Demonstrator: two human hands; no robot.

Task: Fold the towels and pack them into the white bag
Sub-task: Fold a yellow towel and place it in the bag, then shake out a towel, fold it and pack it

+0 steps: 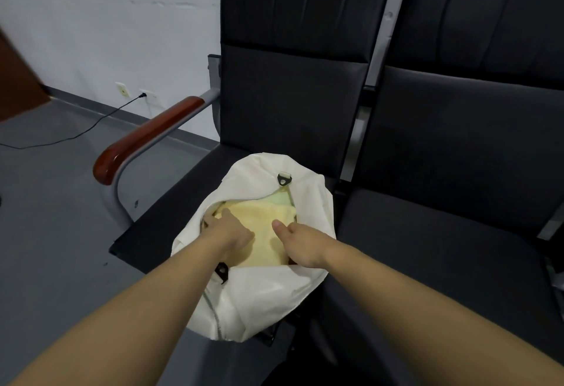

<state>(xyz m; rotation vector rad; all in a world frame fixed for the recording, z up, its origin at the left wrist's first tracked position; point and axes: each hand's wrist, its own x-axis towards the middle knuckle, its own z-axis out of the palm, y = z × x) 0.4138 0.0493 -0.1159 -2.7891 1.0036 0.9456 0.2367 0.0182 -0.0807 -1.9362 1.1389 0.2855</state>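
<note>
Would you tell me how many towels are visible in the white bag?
2: a yellow towel on top under both hands, and a green towel peeking out at the bag's far end. More may lie hidden beneath.

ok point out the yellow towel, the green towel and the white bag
yellow towel (259, 217): head view, on its flat top between the two hands
green towel (282, 198): head view, on the strip showing past the yellow one
white bag (274, 294): head view, on its near side wall

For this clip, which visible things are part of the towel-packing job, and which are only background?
Job: white bag; yellow towel inside it; green towel beneath; left hand and right hand pressing the yellow towel.

Background: black seats; wooden armrest; black cable; wall sockets.
</note>
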